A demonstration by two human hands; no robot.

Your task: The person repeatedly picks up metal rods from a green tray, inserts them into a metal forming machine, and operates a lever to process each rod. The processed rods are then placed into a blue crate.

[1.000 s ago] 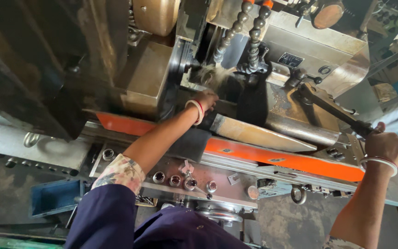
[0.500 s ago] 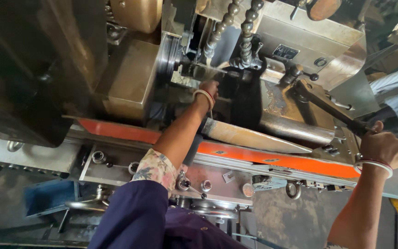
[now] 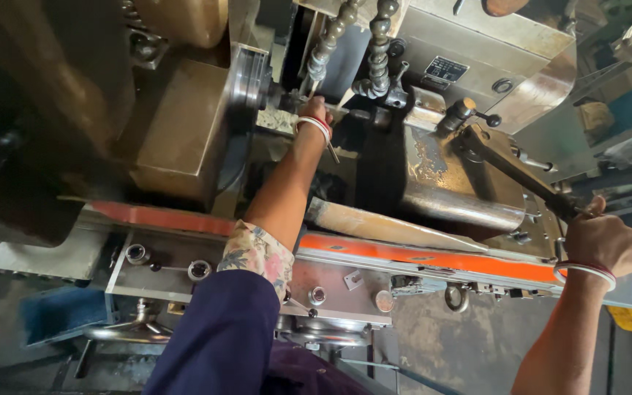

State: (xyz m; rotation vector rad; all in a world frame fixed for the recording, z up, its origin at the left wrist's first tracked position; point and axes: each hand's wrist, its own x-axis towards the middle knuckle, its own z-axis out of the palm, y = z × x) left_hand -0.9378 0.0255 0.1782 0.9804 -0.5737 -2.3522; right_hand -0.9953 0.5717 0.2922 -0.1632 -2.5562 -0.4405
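**Both hands on the lathe-type machine**

You're leaning over the big grey machine, its orange strip running across below your arms. The dull metal cylinder lies just behind that strip, near the middle. From the machine's right side the long dark lever slants down towards you, and your right hand is clenched round its end, white bangle on the wrist. Up at the chuck, your left hand reaches deep in among the segmented coolant hoses; it's closed round a thin metal tool, whose tip pokes out below the wrist. What it touches there is hidden.
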